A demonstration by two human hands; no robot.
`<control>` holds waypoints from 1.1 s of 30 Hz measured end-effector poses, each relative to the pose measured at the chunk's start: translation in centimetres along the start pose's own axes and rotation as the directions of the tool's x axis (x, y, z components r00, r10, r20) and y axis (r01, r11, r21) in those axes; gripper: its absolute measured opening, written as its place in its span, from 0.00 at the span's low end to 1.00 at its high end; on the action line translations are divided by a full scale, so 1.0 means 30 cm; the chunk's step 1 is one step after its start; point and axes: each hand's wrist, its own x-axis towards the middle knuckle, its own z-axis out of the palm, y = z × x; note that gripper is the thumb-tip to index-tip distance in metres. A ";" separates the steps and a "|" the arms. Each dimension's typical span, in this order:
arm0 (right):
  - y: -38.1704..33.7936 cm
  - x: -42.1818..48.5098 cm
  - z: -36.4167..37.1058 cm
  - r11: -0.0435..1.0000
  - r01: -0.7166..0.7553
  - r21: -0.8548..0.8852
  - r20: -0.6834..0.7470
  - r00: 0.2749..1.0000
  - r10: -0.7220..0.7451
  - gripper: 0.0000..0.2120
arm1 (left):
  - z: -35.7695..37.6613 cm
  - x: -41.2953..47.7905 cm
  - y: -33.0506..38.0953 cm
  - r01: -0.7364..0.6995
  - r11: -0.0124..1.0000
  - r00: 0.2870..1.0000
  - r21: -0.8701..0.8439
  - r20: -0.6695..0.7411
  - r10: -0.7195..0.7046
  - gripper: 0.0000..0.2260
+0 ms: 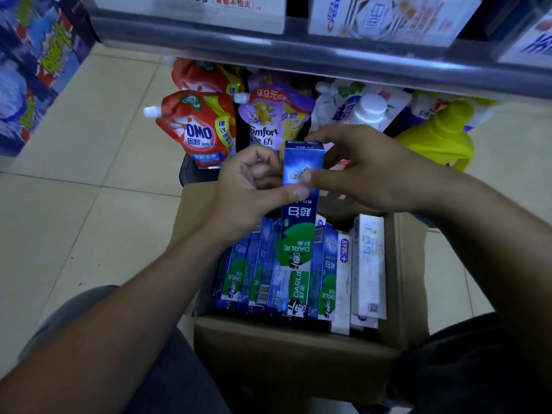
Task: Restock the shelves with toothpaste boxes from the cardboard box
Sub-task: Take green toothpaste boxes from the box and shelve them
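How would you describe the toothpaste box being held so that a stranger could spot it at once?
Find the open cardboard box on the floor in front of the shelf. Just above the toothpaste boxes packed in it, the left hand and right hand pinch one blue and green Darlie box. Only this one is raised above the rest, its logo upside down.

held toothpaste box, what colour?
Toothpaste box: blue with a green patch and white lettering, clearest in head view; left hand and right hand hold it.
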 end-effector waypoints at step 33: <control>0.088 -0.101 -0.227 0.950 -0.046 0.308 -0.433 0.883 0.183 0.13 | 0.324 -0.277 -0.381 0.257 0.578 0.760 0.774 0.208 -0.616 0.62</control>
